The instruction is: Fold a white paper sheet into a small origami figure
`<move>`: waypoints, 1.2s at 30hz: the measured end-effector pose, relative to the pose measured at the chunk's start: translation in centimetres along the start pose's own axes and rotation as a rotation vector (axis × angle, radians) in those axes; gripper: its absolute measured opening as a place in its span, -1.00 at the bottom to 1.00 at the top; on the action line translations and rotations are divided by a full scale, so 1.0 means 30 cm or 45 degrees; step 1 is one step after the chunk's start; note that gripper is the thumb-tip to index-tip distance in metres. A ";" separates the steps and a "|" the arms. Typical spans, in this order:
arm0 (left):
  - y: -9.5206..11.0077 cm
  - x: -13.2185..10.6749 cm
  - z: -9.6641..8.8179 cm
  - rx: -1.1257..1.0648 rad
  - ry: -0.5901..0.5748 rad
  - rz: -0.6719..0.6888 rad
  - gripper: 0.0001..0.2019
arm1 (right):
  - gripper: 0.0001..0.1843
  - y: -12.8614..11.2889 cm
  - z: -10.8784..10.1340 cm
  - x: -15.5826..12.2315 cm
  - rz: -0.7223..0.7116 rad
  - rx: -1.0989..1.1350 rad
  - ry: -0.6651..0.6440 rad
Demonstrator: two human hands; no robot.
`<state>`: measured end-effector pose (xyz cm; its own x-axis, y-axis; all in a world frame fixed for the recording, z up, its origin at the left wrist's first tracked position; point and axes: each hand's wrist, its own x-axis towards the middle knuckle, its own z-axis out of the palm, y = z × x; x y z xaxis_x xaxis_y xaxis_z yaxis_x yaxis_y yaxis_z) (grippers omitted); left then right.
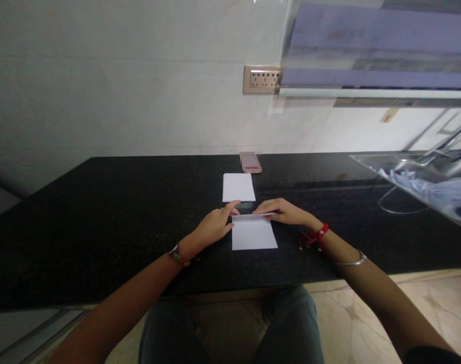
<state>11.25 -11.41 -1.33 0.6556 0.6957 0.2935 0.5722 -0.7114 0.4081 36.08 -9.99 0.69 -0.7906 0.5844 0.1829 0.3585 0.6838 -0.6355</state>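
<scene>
A white sheet of paper [254, 234] lies on the black counter [101, 212] in front of me, its far edge folded over or lifted. My left hand [214, 225] pinches the sheet's top left corner with thumb and fingers. My right hand [281, 211] lies along the top right edge, fingers stretched out and pressing down on the paper. A second white sheet or small stack [238, 187] rests flat just beyond, untouched.
A small blurred reddish object [250, 162] sits by the wall behind the papers. A steel sink [423, 177] holding crumpled pale material is at the right. A wall socket [261, 79] sits above. My knees and the tiled floor show below the counter's edge.
</scene>
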 end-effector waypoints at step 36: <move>0.031 -0.041 -0.069 -0.112 -0.428 0.547 -0.81 | -0.44 -0.106 0.000 -0.022 -0.096 -0.235 -0.446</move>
<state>9.94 -12.73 0.47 0.9505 0.2641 0.1635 0.1844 -0.9033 0.3874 35.46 -12.56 2.59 -0.9280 0.3672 -0.0635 0.3512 0.8048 -0.4786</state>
